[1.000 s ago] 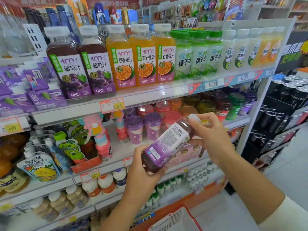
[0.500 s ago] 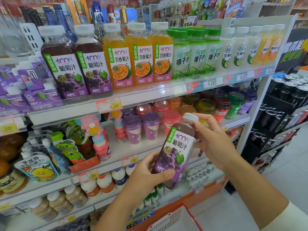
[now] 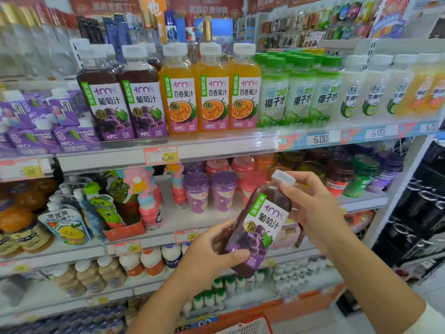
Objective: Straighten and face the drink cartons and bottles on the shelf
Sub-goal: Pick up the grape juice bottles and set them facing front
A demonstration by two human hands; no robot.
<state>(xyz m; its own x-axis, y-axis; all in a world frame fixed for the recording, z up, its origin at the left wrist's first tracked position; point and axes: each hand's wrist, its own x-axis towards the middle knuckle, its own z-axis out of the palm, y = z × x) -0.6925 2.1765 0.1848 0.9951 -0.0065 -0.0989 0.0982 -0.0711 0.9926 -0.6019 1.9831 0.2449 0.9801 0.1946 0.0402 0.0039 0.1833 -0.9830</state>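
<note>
**Q:** What is in hand?
**A:** One bottle [image 3: 260,227] of dark juice with a white cap, tilted in front of the lower racks and below the top shelf [image 3: 216,150]. Its label reads "100%", "葡萄汁" and "1.3" over pictured grapes.

**Q:** How is it held?
**A:** The left hand [image 3: 209,251] grips the base, thumb across the foot of the label. The right hand [image 3: 313,208] grasps the neck just under the cap.

**Q:** And on the top shelf?
**A:** Two grape bottles [image 3: 125,102] face front at the left, marked "NFC". Beside them, three orange bottles [image 3: 214,92] read "百香果汁" and "16". Next, three green-capped bottles [image 3: 298,97] in the front row read "椰子水", with more behind. The labels farther right blur; they are perhaps milky drinks.

**Q:** Prices?
**A:** A yellow tag [image 3: 161,155] reads "4.80". A white tag [image 3: 320,139] reads "6.00".
</note>
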